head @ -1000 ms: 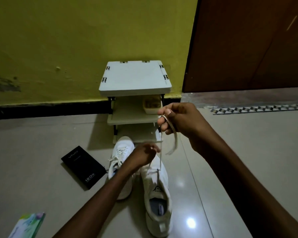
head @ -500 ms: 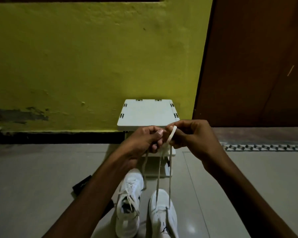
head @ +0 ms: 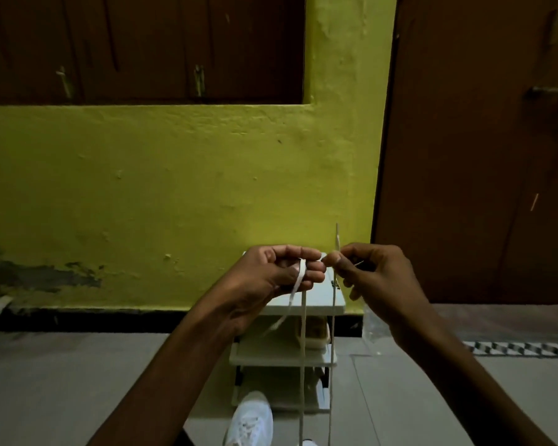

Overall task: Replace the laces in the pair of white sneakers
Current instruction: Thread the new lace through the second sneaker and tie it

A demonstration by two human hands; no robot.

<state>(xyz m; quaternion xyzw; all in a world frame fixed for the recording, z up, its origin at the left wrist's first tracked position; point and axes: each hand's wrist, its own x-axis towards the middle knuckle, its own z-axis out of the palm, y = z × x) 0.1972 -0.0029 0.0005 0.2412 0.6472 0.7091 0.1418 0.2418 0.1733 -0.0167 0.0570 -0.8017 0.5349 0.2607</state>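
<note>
Well above the sneaker (head: 250,420), the left hand (head: 271,275) and right hand (head: 377,275) each pinch the lace (head: 302,349) (strands hanging straight down).

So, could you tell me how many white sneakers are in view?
2. The first sneaker lies on the floor in front of the rack; the second sneaker is only a sliver at the bottom edge, mostly out of frame.

Dim indoor light falls strongest on the yellow wall (head: 271,204) at centre, fading to heavy shadow over the brown door (head: 480,156) and the frame's corners. Wide-angle distortion tilts the door's edge. The loose end of the lace (head: 302,381) is blurred, and fine detail is soft.
</note>
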